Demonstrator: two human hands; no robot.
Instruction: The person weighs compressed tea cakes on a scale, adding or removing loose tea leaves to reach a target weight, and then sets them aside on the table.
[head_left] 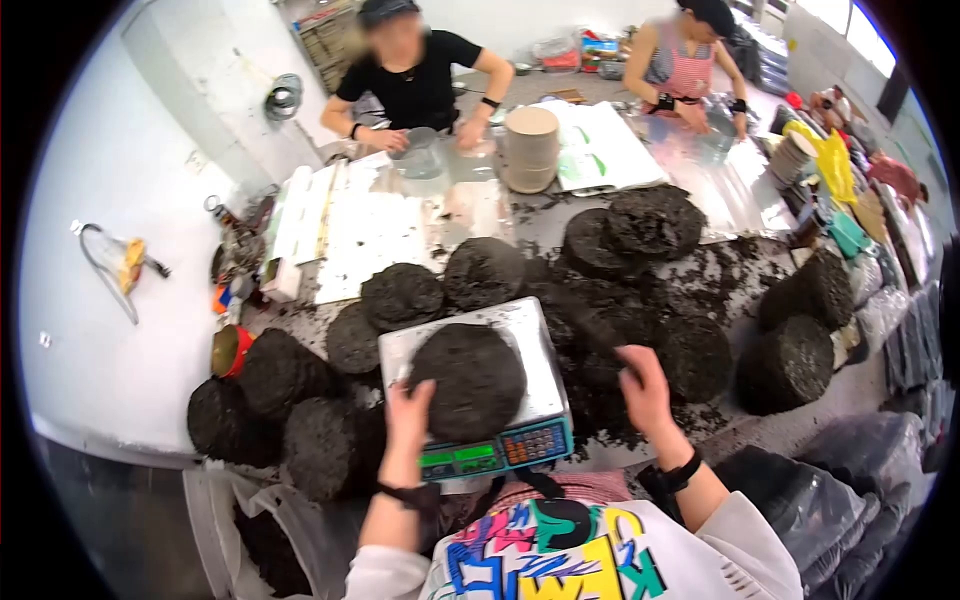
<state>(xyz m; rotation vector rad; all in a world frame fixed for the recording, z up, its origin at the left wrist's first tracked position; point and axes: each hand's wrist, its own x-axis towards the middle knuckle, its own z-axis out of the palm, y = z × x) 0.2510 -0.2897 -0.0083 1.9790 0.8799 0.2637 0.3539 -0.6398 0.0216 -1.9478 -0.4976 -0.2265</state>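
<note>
A thick, dark, crumbly round cake (468,382) lies on the metal pan of a digital scale (546,385) in front of me. My left hand (408,415) grips the cake's left edge, with the thumb near its top face. Right of the scale, my right hand (645,385) is closed at the fingertips. A dark, long, blurred shape (592,328) reaches from those fingers toward the scale's far right corner; its kind cannot be made out. Loose dark crumbs and lumps lie below it. The scale's green display is lit.
More dark round cakes (483,274) stand around the scale, some stacked (655,222). A red tin (232,350) is at the left. Across the table two people handle clear containers beside a beige cylinder (531,150). Plastic bags (820,470) lie at the lower right.
</note>
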